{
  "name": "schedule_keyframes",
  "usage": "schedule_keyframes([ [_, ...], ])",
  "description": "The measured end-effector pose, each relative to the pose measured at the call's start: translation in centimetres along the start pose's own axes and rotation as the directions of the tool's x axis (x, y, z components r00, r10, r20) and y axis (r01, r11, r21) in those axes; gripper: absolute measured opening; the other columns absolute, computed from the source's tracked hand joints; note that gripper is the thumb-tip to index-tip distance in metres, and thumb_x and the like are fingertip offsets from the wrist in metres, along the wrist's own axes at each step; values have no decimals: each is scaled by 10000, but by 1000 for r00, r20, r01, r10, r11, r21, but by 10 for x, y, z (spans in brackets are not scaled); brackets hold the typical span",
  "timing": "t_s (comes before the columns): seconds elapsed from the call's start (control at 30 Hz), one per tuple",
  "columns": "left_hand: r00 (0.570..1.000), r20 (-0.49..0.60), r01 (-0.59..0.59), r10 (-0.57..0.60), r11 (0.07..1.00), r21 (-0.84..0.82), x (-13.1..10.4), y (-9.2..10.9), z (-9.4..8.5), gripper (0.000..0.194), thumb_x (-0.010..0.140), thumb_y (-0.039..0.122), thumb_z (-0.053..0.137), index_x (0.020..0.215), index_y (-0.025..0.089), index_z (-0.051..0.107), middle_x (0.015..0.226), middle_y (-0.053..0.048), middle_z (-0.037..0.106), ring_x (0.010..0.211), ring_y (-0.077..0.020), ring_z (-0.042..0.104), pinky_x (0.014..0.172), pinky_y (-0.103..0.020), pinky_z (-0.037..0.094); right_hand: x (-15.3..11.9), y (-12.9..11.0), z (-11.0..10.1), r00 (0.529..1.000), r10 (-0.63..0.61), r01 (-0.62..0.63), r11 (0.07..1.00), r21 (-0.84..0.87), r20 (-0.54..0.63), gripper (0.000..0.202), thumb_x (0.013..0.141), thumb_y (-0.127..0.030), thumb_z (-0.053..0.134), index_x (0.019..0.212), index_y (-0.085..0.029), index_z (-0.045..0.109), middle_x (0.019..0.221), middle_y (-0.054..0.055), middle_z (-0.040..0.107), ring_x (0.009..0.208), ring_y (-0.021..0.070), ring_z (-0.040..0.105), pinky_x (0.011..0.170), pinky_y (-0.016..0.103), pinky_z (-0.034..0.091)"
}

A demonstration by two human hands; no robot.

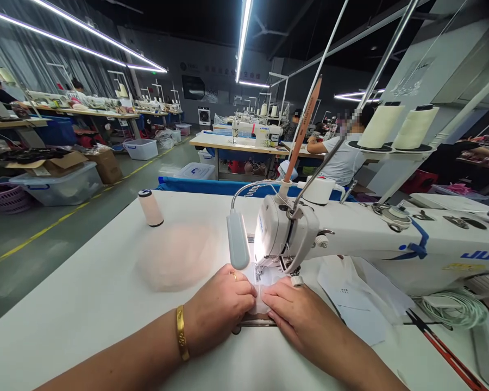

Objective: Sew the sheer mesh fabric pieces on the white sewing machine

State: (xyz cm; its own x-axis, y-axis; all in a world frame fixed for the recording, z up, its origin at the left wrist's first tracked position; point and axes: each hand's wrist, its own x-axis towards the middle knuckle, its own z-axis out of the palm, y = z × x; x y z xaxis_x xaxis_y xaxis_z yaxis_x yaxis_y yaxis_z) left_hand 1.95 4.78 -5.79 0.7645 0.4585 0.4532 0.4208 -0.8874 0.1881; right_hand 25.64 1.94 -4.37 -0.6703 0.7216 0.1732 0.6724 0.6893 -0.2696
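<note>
A small piece of thin white fabric (pixel 257 297) lies under the needle area of the white sewing machine (pixel 283 233). My left hand (pixel 220 298) is closed on the fabric's left side, its thumb and fingers pressed together. From the right, my right hand (pixel 299 309) pinches the same fabric close to the presser foot (pixel 259 272). A lit grey lamp (pixel 238 241) on a bent neck hangs just above my left hand. To the left, a pile of sheer pale-pink fabric (pixel 179 255) rests on the white table (pixel 106 304).
A pink thread spool (pixel 150 207) stands at the table's back left. Right of the machine lie white paper sheets (pixel 356 304), red-handled tweezers (pixel 444 347) and a coil of pale green cord (pixel 452 308). Thread cones (pixel 381 126) stand behind. Other people work farther back.
</note>
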Motion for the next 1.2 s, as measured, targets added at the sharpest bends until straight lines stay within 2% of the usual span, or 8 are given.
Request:
schedule_keyframes([
  [0.2, 1000, -4, 1, -1, 1000, 11, 1, -2, 1, 238, 907, 13, 516, 763, 181, 603, 917, -18, 759, 788, -177, 645, 816, -379, 446, 1, 3, 4, 999, -10, 10, 1000, 15, -36, 221, 1004, -74, 484, 956, -222, 640, 928, 48, 656, 846, 232, 598, 723, 349, 474],
  [0.43, 999, -6, 36, -35, 996, 86, 3, -7, 0, 298, 940, 12, 468, 771, 194, 633, 814, -29, 704, 765, -170, 634, 789, -327, 481, 3, 5, 7, 998, 57, -55, 998, 40, -41, 252, 1010, -85, 450, 1029, -233, 653, 976, 59, 653, 893, 252, 590, 736, 370, 496],
  [0.7, 998, 13, 66, -69, 987, 149, 9, -10, -2, 300, 984, 48, 480, 751, 188, 606, 807, -26, 678, 768, -171, 620, 795, -312, 480, 7, 8, 10, 992, 123, -124, 992, -8, -39, 209, 1019, -105, 462, 917, -220, 604, 959, 56, 648, 879, 259, 593, 741, 390, 504],
  [0.93, 992, 22, 123, -128, 982, 143, 14, -10, -5, 288, 949, 39, 497, 719, 181, 596, 837, -37, 704, 794, -184, 627, 783, -336, 482, 8, 9, 12, 989, 126, -124, 992, 31, -83, 264, 1037, -114, 434, 1147, -233, 642, 1095, 81, 680, 894, 251, 651, 745, 389, 537],
  [1.2, 988, 16, 148, -150, 982, 120, 13, -12, -2, 285, 945, 50, 493, 724, 188, 609, 833, -50, 692, 828, -202, 629, 802, -350, 475, 8, 8, 11, 987, 120, -119, 993, 16, -107, 267, 1021, -122, 460, 1175, -239, 643, 1207, 88, 701, 953, 266, 685, 763, 400, 579],
])
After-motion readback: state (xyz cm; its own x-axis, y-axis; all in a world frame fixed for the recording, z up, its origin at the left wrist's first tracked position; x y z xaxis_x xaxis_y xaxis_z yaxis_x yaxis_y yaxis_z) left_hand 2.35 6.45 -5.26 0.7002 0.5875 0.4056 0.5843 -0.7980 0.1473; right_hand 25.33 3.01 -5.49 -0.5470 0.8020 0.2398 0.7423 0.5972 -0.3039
